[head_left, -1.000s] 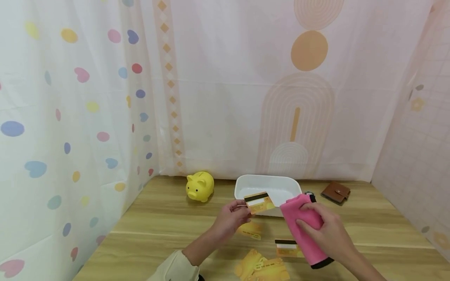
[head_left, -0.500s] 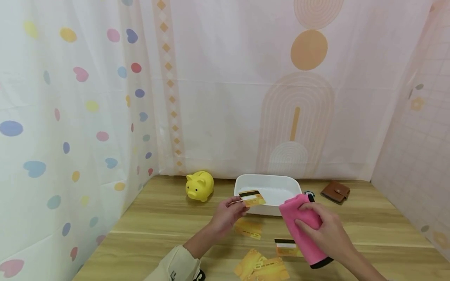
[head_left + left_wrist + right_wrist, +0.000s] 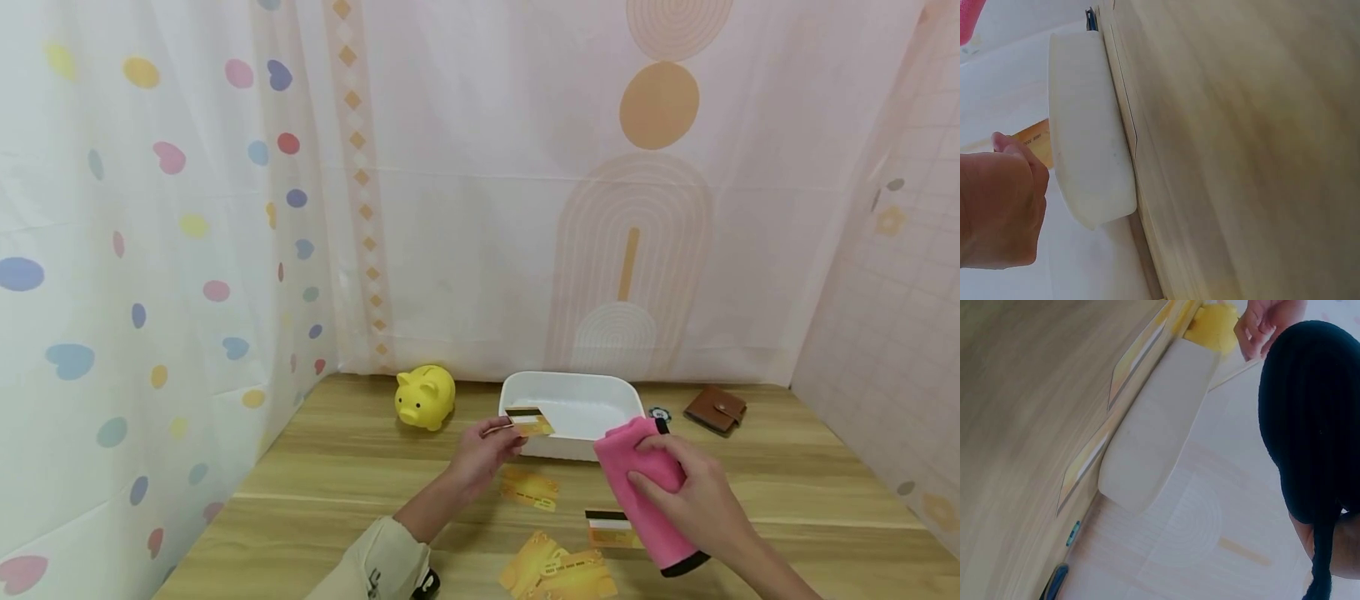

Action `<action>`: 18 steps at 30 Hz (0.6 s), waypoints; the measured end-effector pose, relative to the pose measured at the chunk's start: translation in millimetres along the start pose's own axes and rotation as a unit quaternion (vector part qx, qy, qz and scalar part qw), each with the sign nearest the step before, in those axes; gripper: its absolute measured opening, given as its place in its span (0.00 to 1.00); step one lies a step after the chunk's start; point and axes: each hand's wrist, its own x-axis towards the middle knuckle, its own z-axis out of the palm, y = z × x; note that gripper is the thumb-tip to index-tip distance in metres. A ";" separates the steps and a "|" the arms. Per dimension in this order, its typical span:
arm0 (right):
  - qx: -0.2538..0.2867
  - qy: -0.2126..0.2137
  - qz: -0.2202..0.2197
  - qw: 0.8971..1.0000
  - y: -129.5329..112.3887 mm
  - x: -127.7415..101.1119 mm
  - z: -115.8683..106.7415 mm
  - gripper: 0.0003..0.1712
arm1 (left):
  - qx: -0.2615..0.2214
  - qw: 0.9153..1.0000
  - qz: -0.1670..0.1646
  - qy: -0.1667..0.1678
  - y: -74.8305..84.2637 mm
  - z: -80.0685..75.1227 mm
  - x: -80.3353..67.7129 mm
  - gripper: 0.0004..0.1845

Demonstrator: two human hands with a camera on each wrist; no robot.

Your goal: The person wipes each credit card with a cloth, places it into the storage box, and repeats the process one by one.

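My left hand [image 3: 483, 460] pinches an orange bank card [image 3: 534, 423] by its left edge, its black stripe and white strip facing up. The card is raised in front of the near left rim of a white plastic tub [image 3: 573, 451]. In the left wrist view, the card [image 3: 1037, 142] is partly hidden behind the tub. My right hand [image 3: 693, 496] grips a folded pink cloth [image 3: 633, 479] with black edging, held up right of the tub. The cloth's dark end [image 3: 1316, 425] fills much of the right wrist view and hides most of that hand.
Orange cards lie on the wooden table: one [image 3: 531, 490] before the tub, one stripe-up [image 3: 609, 529] partly behind the cloth, and an overlapping pile [image 3: 558, 571] nearer. A yellow piggy bank [image 3: 425, 398], poker chip [image 3: 660, 414] and brown wallet [image 3: 717, 410] stand toward the back.
My left hand has shifted slightly left with the card, which now lies flatter and farther from the cloth. The right hand and cloth have hardly moved.
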 end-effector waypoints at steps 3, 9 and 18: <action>0.002 0.001 -0.002 1.000 0.2 -0.2 -0.2 0.17 | 0.008 1.000 -0.005 0.000 -0.1 0.2 0.2 0.19; 0.008 0.002 -0.007 1.000 0.1 -0.4 -0.9 0.17 | 0.041 0.999 -0.026 -0.007 1.1 -0.4 -2.2 0.21; 0.004 0.003 -0.005 1.000 0.1 -1.5 -2.3 0.18 | 0.167 0.983 -0.013 -0.079 7.0 -6.0 -8.5 0.16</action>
